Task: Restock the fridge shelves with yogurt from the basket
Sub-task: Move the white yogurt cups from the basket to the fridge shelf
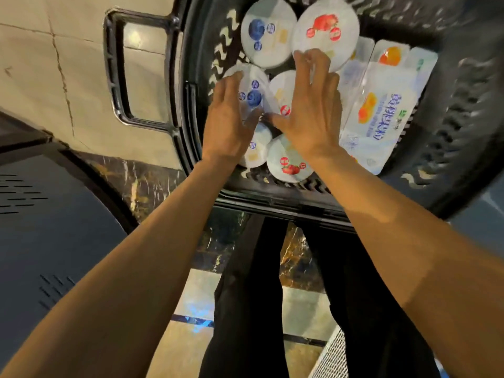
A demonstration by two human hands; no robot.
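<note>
A black plastic basket [461, 110] on the floor holds several round white yogurt cups and a multipack with orange fruit print [381, 115]. My left hand [231, 118] reaches in with straight fingers over a blueberry cup [255, 90]. My right hand [313, 105] is spread flat above a strawberry-lidded cup [283, 94], its fingertips at the edge of a large strawberry cup [326, 25]. Another blueberry cup [267, 31] lies at the far side and a strawberry cup [289, 162] lies nearest me. Neither hand holds anything.
The basket's folded handle [117, 69] lies to the left on beige floor tiles. A dark fridge base panel [49, 227] with vent slits fills the lower left. My legs in black trousers [251, 296] stand just behind the basket.
</note>
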